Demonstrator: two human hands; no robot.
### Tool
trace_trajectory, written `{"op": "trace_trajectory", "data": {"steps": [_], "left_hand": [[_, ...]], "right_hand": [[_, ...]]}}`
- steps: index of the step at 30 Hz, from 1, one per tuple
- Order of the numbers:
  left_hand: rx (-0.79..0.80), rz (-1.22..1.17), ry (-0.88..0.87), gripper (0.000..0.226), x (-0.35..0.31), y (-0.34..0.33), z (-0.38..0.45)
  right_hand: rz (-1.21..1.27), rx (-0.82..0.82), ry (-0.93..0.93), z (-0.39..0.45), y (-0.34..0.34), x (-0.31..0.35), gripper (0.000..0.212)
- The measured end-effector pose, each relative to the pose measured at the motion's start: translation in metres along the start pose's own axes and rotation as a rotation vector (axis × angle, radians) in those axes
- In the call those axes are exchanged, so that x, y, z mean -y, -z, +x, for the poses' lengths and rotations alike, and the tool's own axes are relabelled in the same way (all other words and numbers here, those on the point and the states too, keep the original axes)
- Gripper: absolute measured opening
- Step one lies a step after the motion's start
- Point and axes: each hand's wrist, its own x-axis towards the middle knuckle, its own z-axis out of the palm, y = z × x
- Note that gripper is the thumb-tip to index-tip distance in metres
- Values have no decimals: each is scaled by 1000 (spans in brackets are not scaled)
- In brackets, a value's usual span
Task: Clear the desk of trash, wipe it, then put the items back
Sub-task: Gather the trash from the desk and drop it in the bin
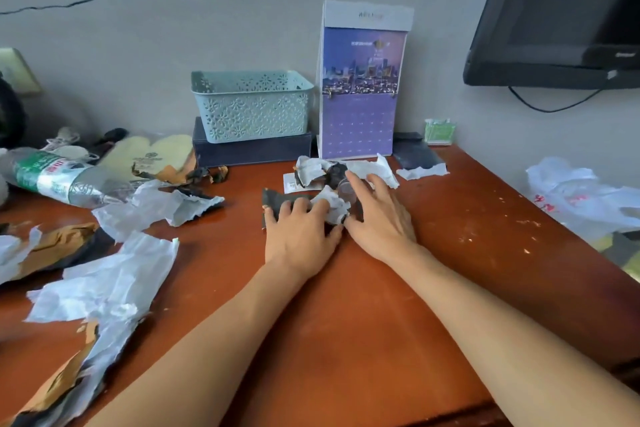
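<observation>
Torn white and dark paper scraps lie in a small pile [330,203] at the middle of the red-brown desk [433,253]. My left hand [299,230] rests on the pile's left side, its fingers curled over a dark scrap and crumpled white paper. My right hand [377,215] lies on the pile's right side with fingers stretched forward over a small clear round piece. More crumpled paper [346,170] sits just behind the hands. Larger torn sheets [104,284] cover the desk's left part.
A crushed plastic bottle [52,177] lies at far left. A pale blue basket [251,104] stands on a dark box [252,151] at the back, beside a purple calendar [360,94]. A dark wallet [415,151], green packet [439,132], white plastic bag [581,198] and monitor [561,14] are at right.
</observation>
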Motion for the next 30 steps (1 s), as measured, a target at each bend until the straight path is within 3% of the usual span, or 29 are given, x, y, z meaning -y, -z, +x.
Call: {"op": "trace_trajectory", "data": {"steps": [7, 12, 16, 21, 25, 30], "left_hand": [[-105, -77, 22, 21, 1, 9, -18], [-101, -68, 56, 25, -2, 18, -26], [-93, -96, 42, 32, -4, 22, -37], [-85, -117, 22, 35, 2, 27, -59], [-107, -175, 31, 28, 4, 34, -89], [-158, -221, -2, 33, -7, 49, -131]], "right_hand": [[2, 64, 114, 3, -5, -3, 67], [79, -137, 134, -5, -1, -2, 25], [103, -195, 154, -13, -1, -3, 12], [206, -225, 146, -29, 2, -6, 30], [406, -244, 89, -62, 10, -7, 26], [632, -147, 3, -113, 34, -3, 46]]}}
